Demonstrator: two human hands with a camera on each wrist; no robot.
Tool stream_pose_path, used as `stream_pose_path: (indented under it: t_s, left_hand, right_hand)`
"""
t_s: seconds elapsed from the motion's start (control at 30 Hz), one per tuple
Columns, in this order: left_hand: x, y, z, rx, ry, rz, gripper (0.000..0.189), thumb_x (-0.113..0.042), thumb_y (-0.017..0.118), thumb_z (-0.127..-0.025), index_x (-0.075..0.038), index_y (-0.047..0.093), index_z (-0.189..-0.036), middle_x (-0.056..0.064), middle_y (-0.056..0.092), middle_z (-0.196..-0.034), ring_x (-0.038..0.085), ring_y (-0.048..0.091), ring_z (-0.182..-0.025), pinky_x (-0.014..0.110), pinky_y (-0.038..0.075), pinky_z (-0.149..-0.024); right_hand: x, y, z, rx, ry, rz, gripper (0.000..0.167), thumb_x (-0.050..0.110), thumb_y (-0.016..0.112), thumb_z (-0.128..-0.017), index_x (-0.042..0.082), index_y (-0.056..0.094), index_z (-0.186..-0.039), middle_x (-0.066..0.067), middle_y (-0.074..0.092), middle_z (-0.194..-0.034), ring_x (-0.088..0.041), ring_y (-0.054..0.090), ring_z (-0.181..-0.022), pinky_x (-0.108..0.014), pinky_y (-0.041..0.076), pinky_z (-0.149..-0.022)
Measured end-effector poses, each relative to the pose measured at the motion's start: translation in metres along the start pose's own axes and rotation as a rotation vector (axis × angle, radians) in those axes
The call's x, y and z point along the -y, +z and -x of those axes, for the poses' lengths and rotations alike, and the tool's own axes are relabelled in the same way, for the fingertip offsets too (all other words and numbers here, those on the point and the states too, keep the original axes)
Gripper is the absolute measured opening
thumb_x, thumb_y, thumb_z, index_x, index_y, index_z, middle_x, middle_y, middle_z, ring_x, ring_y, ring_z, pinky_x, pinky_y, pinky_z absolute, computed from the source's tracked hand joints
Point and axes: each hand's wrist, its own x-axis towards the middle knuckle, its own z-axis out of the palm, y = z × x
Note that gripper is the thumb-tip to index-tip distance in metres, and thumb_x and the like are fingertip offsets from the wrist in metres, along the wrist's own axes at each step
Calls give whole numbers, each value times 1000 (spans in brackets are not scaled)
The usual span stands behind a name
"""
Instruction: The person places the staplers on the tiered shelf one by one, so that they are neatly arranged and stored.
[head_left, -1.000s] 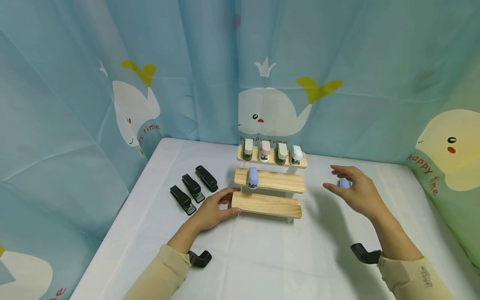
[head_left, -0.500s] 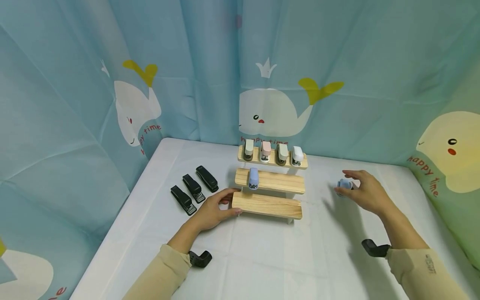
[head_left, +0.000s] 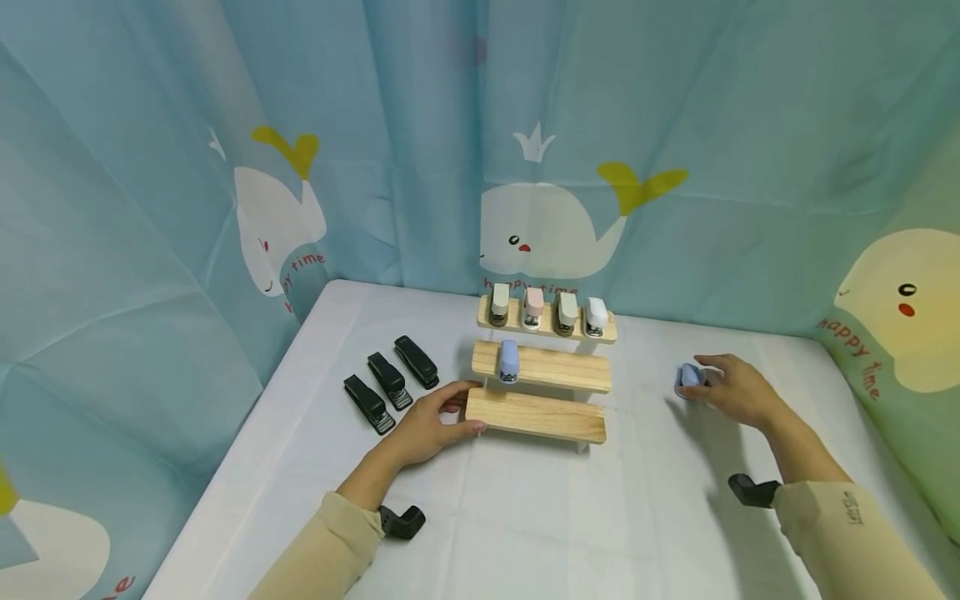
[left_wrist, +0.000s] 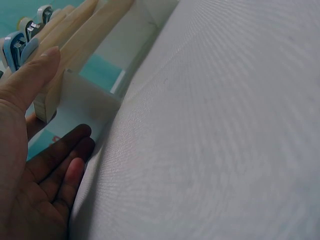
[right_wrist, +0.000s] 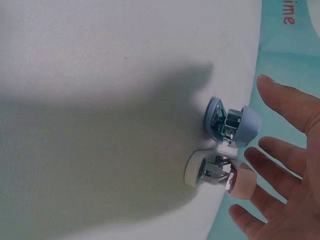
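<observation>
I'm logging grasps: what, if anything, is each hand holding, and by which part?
The left hand holds the rack by its lowest shelf's left end. The right hand holds nothing, fingers open beside a blue stapler.

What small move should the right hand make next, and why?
I would probably have the right hand gently pinch the blue stapler on the table. In the right wrist view, the thumb and fingers are spread, not closed on it, and a pink stapler shows close beside it, so a narrow grip seems safer. The middle shelf seems to have room for it.
</observation>
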Motion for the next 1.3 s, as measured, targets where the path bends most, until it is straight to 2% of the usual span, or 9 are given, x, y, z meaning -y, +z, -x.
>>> stream_pose_path:
  t_s: [0.43, 0.77, 1.3]
  left_hand:
    - [2, 4, 1, 1, 8, -6, 65, -48, 81, -88, -35, 55, -146, -3, 67, -131, 21, 62, -126, 44, 49, -112]
    - [3, 4, 0, 9, 9, -12, 66, -48, 80, -89, -36, 53, -148, -3, 66, -133, 20, 61, -127, 44, 48, -113]
    - [3, 1, -1, -3, 10, -14, 66, -48, 81, -89, -36, 53, -148, -2, 66, -135, 22, 61, -127, 44, 49, -113]
  right_hand:
    - [-12, 6, -4, -3, -19, 42, 81, 39, 71, -97, -18, 41, -146, -47, 37, -148, -68, 34, -135, -78, 35, -105]
    - [-21, 8, -7, 8, -2, 62, 82, 44, 66, -101, -18, 40, -147, -47, 36, -148, -68, 33, -134, -78, 34, -105]
    - [-19, 9, -10, 15, 10, 43, 83, 44, 64, -102, -18, 37, -148, -49, 31, -148, -70, 30, -135, -79, 34, -105]
